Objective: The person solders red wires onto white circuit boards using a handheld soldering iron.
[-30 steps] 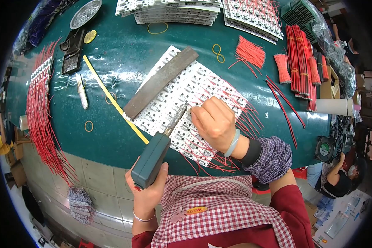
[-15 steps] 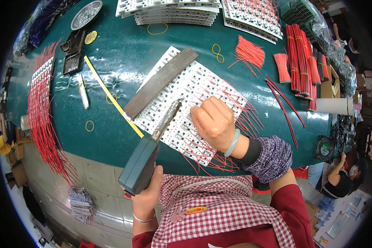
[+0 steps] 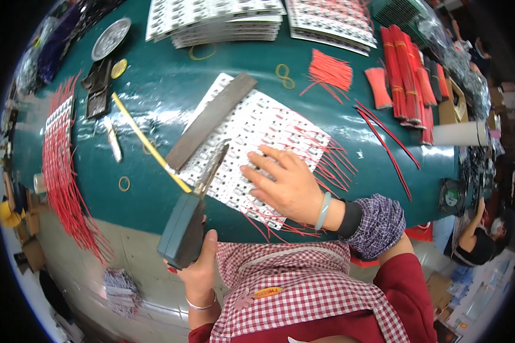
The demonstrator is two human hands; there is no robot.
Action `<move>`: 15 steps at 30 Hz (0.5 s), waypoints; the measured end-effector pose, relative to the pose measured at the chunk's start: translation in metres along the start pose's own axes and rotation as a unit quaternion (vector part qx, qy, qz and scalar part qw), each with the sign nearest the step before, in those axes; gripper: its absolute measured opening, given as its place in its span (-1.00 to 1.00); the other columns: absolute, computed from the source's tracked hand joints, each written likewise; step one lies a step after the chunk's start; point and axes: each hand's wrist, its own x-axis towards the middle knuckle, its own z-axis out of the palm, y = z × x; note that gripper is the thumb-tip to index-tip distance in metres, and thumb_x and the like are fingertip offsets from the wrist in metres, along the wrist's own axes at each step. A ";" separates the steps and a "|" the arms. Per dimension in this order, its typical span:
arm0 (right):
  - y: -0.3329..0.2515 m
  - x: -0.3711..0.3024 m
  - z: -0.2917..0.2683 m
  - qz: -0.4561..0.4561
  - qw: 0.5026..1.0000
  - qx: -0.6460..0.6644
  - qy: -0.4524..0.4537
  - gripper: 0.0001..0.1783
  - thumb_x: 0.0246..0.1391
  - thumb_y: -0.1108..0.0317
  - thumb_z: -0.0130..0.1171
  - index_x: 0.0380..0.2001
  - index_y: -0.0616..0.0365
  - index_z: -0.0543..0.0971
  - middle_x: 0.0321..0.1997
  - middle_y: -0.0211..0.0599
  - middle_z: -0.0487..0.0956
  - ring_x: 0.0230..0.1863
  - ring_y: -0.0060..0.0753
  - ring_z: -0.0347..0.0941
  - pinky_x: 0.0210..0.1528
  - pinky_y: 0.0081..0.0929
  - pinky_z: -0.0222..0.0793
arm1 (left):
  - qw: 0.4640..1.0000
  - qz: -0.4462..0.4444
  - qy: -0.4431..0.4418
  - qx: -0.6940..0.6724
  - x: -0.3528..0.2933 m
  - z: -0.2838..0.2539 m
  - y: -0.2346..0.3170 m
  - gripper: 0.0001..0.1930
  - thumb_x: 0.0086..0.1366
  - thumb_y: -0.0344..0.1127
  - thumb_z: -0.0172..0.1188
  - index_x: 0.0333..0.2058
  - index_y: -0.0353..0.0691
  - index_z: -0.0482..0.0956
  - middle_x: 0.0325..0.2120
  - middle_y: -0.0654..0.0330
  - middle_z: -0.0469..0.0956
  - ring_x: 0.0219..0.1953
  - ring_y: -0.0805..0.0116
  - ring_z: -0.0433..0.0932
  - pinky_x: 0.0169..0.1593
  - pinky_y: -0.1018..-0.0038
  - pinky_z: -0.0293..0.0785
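Okay, left hand (image 3: 199, 267) holds a soldering-iron-type tool (image 3: 180, 231), fingers wrapped on its blocky teal body; thumb up along the near side. Metal tip (image 3: 213, 168) slants up and away over the white circuit board (image 3: 253, 124); touching or just above, can't tell from this angle.

Right hand (image 3: 289, 184) lies palm down over the right part of the board, fingers apart and fanned, pointing left toward the tip; no wire seen pinched. Whether every finger presses on the board isn't clear.

Board sits tilted on the green tabletop (image 3: 149, 206), in front of the person. Dark flat bar (image 3: 212, 123) lies across its upper-left side; red wires (image 3: 336, 167) fan off its right edge. Yellow strip (image 3: 139, 130) lies left of the board, near end by the tool.

To handle this well, my judgement: treat the tip as hot, so leave a clear gap between it and the spread fingers. Hold the board with light, flat pressure, bar left in place as a weight. Don't drag the palm across the attached wires; that could tug their joints. Steady wrist, tip swung clear before the right hand shifts.
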 end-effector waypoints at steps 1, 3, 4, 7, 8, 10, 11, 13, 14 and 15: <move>0.002 -0.005 0.002 0.013 1.000 -0.010 0.005 -0.41 -0.01 0.25 0.37 0.15 0.02 0.54 0.23 -0.24 0.49 0.28 -0.10 0.37 0.13 -0.15 0.40 | 0.997 -0.065 0.024 -0.023 -0.001 0.005 0.013 -0.61 0.18 -0.67 0.28 0.02 -0.47 0.56 -0.17 0.04 0.63 -0.52 0.53 0.46 -0.46 0.58 0.39; 0.005 -0.012 0.007 -0.002 0.999 0.019 0.025 -0.41 0.00 0.24 0.36 0.15 0.04 0.54 0.24 -0.24 0.48 0.27 -0.09 0.37 0.16 -0.12 0.39 | 0.990 -0.126 0.027 -0.048 -0.004 0.011 0.018 -0.58 0.19 -0.64 0.30 0.05 -0.48 0.55 -0.10 0.02 0.64 -0.44 0.49 0.52 -0.38 0.55 0.48; 0.005 -0.014 0.008 -0.010 0.999 0.018 0.038 -0.43 0.01 0.24 0.35 0.13 0.05 0.54 0.25 -0.23 0.47 0.27 -0.08 0.38 0.16 -0.11 0.40 | 0.992 -0.107 0.051 -0.051 -0.007 0.009 0.015 -0.59 0.20 -0.64 0.29 0.05 -0.48 0.54 -0.11 0.03 0.64 -0.52 0.53 0.44 -0.46 0.57 0.38; 0.004 -0.025 0.009 -0.013 0.998 0.024 0.052 -0.44 0.02 0.25 0.34 0.13 0.06 0.53 0.26 -0.23 0.47 0.26 -0.08 0.38 0.20 -0.10 0.36 | 0.994 -0.078 0.058 -0.048 -0.006 0.004 0.014 -0.59 0.22 -0.64 0.27 0.06 -0.49 0.51 -0.13 0.01 0.62 -0.61 0.57 0.35 -0.56 0.59 0.28; 0.004 -0.031 0.008 -0.001 0.998 0.014 0.057 -0.44 0.02 0.25 0.34 0.13 0.06 0.53 0.26 -0.23 0.47 0.26 -0.08 0.38 0.20 -0.10 0.36 | 0.995 -0.070 0.058 -0.036 -0.003 0.003 0.015 -0.59 0.23 -0.63 0.25 0.07 -0.49 0.49 -0.13 0.00 0.61 -0.62 0.55 0.34 -0.56 0.59 0.27; 0.001 -0.039 0.005 -0.001 0.999 0.024 0.045 -0.47 0.04 0.25 0.33 0.11 0.06 0.54 0.27 -0.23 0.46 0.27 -0.07 0.38 0.22 -0.09 0.34 | 0.995 -0.067 0.056 -0.043 -0.003 0.007 0.013 -0.60 0.22 -0.62 0.25 0.05 -0.50 0.50 -0.08 -0.04 0.59 -0.62 0.55 0.35 -0.57 0.59 0.26; 0.001 -0.044 0.001 0.003 0.999 0.018 0.049 -0.47 0.04 0.25 0.33 0.11 0.06 0.54 0.27 -0.23 0.46 0.27 -0.07 0.38 0.22 -0.09 0.34 | 0.994 -0.069 0.066 -0.046 -0.002 0.009 0.013 -0.61 0.20 -0.62 0.24 0.03 -0.50 0.50 -0.04 -0.07 0.57 -0.61 0.54 0.36 -0.59 0.59 0.25; -0.002 -0.049 -0.014 0.031 0.996 0.083 0.030 -0.57 0.04 0.30 0.26 0.02 0.10 0.57 0.20 -0.14 0.48 0.28 -0.07 0.36 0.26 -0.09 0.32 | 0.995 -0.069 0.059 -0.051 0.000 0.015 0.016 -0.61 0.20 -0.61 0.24 0.04 -0.49 0.50 -0.04 -0.07 0.57 -0.62 0.53 0.36 -0.58 0.59 0.25; 0.001 -0.051 -0.016 0.033 0.992 0.114 0.043 -0.60 0.02 0.31 0.28 -0.03 0.11 0.57 0.16 -0.15 0.50 0.25 -0.07 0.38 0.22 -0.11 0.36 | 0.994 -0.073 0.056 -0.056 0.001 0.017 0.017 -0.60 0.20 -0.60 0.24 0.04 -0.49 0.49 -0.04 -0.07 0.57 -0.62 0.53 0.36 -0.58 0.59 0.25; 0.009 -0.050 -0.024 0.031 0.992 0.111 0.050 -0.60 0.02 0.31 0.28 -0.03 0.11 0.57 0.16 -0.15 0.50 0.25 -0.07 0.38 0.22 -0.11 0.36 | 0.995 -0.065 0.054 -0.055 0.006 0.018 0.016 -0.60 0.20 -0.60 0.24 0.04 -0.49 0.49 -0.04 -0.07 0.57 -0.62 0.53 0.36 -0.58 0.59 0.25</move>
